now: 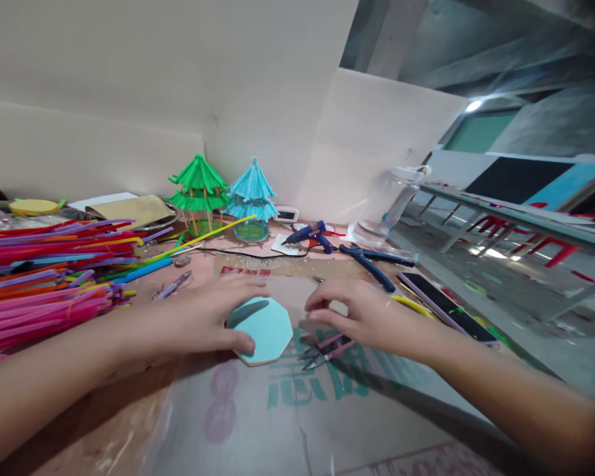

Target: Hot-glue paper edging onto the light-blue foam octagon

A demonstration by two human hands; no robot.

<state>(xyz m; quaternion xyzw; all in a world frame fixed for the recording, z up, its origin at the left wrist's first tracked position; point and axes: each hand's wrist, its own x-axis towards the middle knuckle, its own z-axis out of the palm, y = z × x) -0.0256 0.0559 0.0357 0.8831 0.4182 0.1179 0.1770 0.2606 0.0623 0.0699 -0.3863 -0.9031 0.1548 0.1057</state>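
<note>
My left hand (211,317) is open, its fingers stretched past the far left edge of a light-blue octagonal piece (268,334). The thumb tip rests at the near left edge of this flat piece. To its right, my right hand (350,311) is loosely curved above the work surface, thumb and forefinger slightly apart with nothing visible between them. Under that hand lies a pair of small snips (322,354) with pink handles, blades pointing left. A thin pointed tip (318,279) shows behind the right hand; the rest of it is hidden.
Bundled pipe cleaners (49,284) cover the left side. Green (198,195) and blue (254,198) pavilion models stand at the back. A glue gun (311,235), pliers (369,261), a clear plastic jug (389,205) and a dark phone-like slab (446,307) are farther right.
</note>
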